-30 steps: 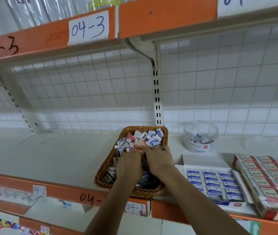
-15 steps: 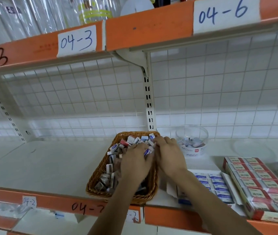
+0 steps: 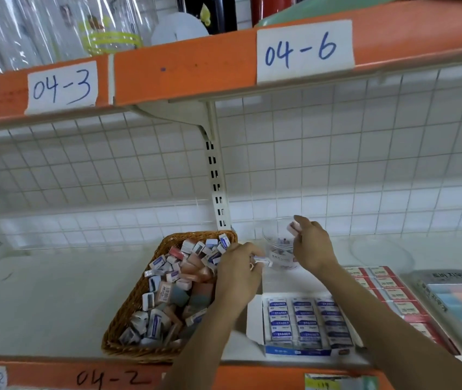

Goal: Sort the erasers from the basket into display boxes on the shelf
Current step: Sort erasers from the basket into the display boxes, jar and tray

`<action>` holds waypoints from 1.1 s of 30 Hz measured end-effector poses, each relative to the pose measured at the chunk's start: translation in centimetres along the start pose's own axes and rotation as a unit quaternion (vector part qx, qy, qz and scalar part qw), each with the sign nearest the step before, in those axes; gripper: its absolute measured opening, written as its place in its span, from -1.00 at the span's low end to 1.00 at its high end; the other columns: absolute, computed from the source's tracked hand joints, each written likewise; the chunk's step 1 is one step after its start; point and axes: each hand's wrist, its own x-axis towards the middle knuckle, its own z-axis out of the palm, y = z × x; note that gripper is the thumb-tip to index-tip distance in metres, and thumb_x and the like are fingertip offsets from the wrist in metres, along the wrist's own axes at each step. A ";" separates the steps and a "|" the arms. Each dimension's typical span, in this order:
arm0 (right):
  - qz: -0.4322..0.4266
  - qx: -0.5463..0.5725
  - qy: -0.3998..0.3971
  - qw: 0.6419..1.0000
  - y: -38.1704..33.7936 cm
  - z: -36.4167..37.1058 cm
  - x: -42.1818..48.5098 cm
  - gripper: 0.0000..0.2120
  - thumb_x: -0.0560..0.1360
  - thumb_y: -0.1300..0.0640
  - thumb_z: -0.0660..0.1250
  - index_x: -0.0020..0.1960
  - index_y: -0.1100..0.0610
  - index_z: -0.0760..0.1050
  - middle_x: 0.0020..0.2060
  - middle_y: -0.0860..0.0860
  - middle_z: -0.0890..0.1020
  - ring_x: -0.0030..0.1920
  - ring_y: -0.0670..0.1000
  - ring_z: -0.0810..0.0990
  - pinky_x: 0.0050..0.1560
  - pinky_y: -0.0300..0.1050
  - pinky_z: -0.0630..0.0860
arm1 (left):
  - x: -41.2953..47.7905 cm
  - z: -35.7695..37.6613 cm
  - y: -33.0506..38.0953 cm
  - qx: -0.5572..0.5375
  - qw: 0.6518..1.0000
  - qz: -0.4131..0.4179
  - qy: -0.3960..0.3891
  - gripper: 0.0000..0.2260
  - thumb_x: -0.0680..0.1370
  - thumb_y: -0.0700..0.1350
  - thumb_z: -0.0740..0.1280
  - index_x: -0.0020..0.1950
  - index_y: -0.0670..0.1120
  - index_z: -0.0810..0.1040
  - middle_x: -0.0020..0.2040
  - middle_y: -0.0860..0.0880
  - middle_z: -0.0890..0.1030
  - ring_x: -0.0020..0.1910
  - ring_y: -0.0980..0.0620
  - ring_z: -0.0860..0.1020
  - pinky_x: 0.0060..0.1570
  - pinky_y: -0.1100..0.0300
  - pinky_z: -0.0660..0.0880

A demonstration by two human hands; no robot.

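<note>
On the shelf [image 3: 41, 299], the left hand [image 3: 238, 274] pinches a white-sleeved eraser [image 3: 262, 261] by the right rim of the basket [image 3: 128, 313] at the front edge, while the right hand [image 3: 311, 246] pinches a pink eraser [image 3: 292, 228] above the clear tub [image 3: 279, 250] behind the blue display box [image 3: 305, 322].

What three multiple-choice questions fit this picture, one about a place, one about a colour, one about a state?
1. Where does the basket stand?
A) left of the blue eraser box
B) on the top shelf
C) on the floor

2. What colour is the shelf edge?
A) green
B) orange
C) black

3. What is the right hand doing?
A) lying flat
B) pinching a pink eraser
C) gripping the basket

Answers:
1 A, the basket and the box share one shelf, with the basket on the left.
2 B, the edge is plainly orange.
3 B, its fingertips hold the eraser near the clear tub.
</note>
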 end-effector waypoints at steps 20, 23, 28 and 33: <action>-0.089 0.226 -0.083 0.966 2.2 -2.5 -5.9 -0.54 0.46 0.29 0.36 0.26 -0.10 0.44 -0.24 0.01 0.63 -0.24 -0.03 0.61 -0.07 -0.21 0.55 | -1.3 1.7 4.9 -0.295 0.950 -0.102 -0.005 -0.90 0.52 -0.22 0.38 -0.01 -0.03 0.60 -0.08 0.12 0.66 -0.09 0.30 0.59 -0.04 0.36 0.47; -0.038 0.248 -0.066 0.966 3.3 -2.8 -6.4 -0.80 0.46 0.24 0.38 0.05 0.05 0.53 -0.36 0.01 0.64 -0.33 -0.04 0.64 -0.16 -0.07 0.60 | -1.8 2.0 5.2 -0.259 0.958 -0.080 -0.088 -0.86 0.53 -0.18 0.38 -0.05 0.07 0.61 -0.06 0.14 0.66 -0.05 0.29 0.59 0.00 0.35 0.49; 0.004 0.247 -0.108 0.963 4.1 -3.2 -7.6 -0.82 0.54 0.10 0.29 -0.17 0.17 0.53 -0.48 0.05 0.63 -0.50 -0.03 0.58 -0.42 -0.25 0.46 | -2.7 2.3 4.5 -0.056 0.991 0.036 -0.118 -0.80 0.47 -0.09 0.44 0.07 0.09 0.57 0.07 0.12 0.60 0.05 0.24 0.56 0.06 0.21 0.53; -0.064 0.089 -0.133 0.985 4.9 -3.5 -7.8 -0.82 0.56 0.16 0.22 -0.03 0.06 0.61 -0.20 -0.16 0.64 -0.25 -0.21 0.58 -0.19 -0.47 0.42 | -3.6 -0.3 3.8 0.009 0.965 0.021 -0.262 -0.78 0.41 -0.10 0.50 0.03 0.04 0.63 -0.08 0.13 0.64 -0.21 0.34 0.54 -0.22 0.45 0.42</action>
